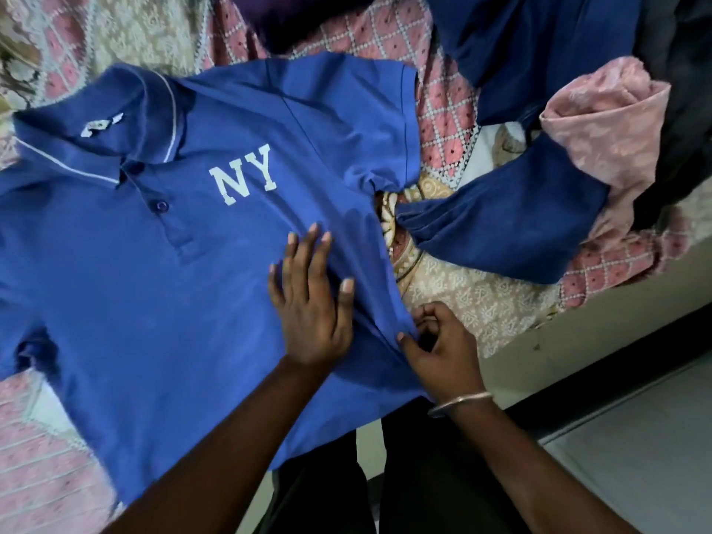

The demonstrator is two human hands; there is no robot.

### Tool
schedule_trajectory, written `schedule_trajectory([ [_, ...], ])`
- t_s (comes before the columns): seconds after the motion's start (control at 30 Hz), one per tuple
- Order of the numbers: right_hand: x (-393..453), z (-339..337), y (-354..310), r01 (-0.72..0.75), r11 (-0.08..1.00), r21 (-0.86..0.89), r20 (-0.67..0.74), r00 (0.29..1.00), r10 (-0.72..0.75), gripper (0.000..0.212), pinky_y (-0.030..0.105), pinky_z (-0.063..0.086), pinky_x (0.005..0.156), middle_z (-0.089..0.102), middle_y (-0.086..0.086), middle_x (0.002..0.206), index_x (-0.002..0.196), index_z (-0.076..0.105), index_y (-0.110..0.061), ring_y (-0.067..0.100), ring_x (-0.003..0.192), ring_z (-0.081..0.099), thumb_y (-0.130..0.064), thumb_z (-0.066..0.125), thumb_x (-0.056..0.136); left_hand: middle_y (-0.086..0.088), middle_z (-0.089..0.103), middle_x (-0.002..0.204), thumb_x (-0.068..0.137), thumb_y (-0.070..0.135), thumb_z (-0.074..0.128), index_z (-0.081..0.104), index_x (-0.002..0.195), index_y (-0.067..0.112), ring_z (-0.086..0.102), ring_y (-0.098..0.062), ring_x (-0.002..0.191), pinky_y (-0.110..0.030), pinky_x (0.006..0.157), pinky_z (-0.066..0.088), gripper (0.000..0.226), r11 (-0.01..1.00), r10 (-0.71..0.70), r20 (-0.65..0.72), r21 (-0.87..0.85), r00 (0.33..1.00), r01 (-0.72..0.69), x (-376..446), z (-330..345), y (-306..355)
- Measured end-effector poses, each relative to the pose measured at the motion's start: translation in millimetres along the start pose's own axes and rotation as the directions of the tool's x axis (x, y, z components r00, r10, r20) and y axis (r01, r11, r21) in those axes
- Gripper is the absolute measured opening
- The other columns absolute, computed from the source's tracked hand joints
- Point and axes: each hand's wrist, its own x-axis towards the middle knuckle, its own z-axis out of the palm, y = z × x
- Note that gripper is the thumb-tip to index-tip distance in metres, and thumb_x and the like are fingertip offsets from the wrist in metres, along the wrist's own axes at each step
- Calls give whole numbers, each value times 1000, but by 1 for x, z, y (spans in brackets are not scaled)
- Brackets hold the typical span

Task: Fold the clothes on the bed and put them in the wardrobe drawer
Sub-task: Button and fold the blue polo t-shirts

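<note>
Hands (310,302) on blue polo shirt (154,264)

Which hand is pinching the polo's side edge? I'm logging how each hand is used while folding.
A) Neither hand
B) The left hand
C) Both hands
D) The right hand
D: the right hand, the one with the bangle, pinches the side edge of the blue polo shirt, while the left hand lies flat on its front with straight fingers.
</note>
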Motion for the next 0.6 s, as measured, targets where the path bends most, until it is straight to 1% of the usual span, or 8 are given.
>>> schedule_trajectory([
  [0.03, 4, -2, 2, -38, 998, -51, 68, 997, 41, 25, 18, 46, 60, 61, -12, 59, 77, 59, -25, 0, 55, 55, -11, 80, 74, -8, 34, 157, 102, 48, 26, 30, 151, 12, 21, -23, 149, -55, 116, 19, 61, 996, -40, 66, 80, 997, 34, -19, 2, -6],
  [0.1, 10, -8, 4, -44, 996, -74, 189, 980, 57, 29, 26, 41, 57, 52, -12, 51, 62, 56, -23, 4, 51, 46, -13, 79, 78, -7, 22, 162, 100, 57, 20, 17, 156, 13, 14, -22, 151, -49, 119, 12, 71, 976, -79, 188, 216, 979, 38, -43, 7, -19],
  [0.23, 2, -17, 5, 20, 961, 276, 155, 986, -65, 30, 24, 29, 57, 37, -10, 60, 65, 49, -17, 7, 61, 34, -21, 63, 91, -5, 9, 164, 96, 61, 23, 3, 158, 15, 9, -19, 152, -43, 120, 6, 80, 952, -63, 278, 306, 959, -26, -56, 8, -32],
  [0.33, -1, -21, 7, 71, 974, 213, 40, 996, -81, 31, 28, 31, 55, 37, -11, 58, 65, 45, -27, 8, 57, 34, -33, 52, 94, -5, 8, 165, 93, 62, 29, 4, 158, 15, 9, -20, 152, -44, 120, 6, 83, 944, -29, 299, 322, 954, -72, -57, 7, -33],
  [0.4, 5, -27, 13, 37, 972, 232, -25, 999, -32, 32, 33, 37, 53, 41, -7, 56, 68, 43, -24, 11, 53, 39, -39, 47, 96, -4, 7, 165, 93, 63, 31, 6, 158, 14, 8, -20, 152, -44, 120, 5, 85, 934, -33, 303, 348, 952, -79, -60, 6, -38],
  [0.47, 7, -34, 19, 38, 993, 111, 58, 997, -45, 26, 36, 47, 62, 56, -6, 62, 75, 52, -24, 11, 59, 52, -45, 57, 90, -6, 9, 165, 93, 63, 32, 8, 158, 13, 8, -21, 152, -44, 120, 5, 85, 930, -35, 292, 359, 956, -75, -61, 5, -40],
  [0.53, -3, -34, 24, 47, 999, -22, 212, 976, -41, 14, 22, 52, 72, 68, -14, 74, 88, 62, -30, 2, 70, 63, -31, 74, 81, -7, 11, 165, 94, 62, 33, 9, 158, 16, 9, -23, 152, -45, 120, 6, 83, 932, -19, 286, 352, 958, -86, -60, 4, -39],
  [0.6, -17, -30, 30, 57, 994, -96, 264, 964, -29, 22, 17, 52, 72, 71, -16, 79, 92, 67, -32, -3, 75, 66, -23, 81, 78, -8, 11, 165, 94, 61, 35, 10, 158, 26, 11, -25, 152, -46, 120, 8, 77, 933, 1, 286, 344, 958, -104, -60, 3, -39],
])
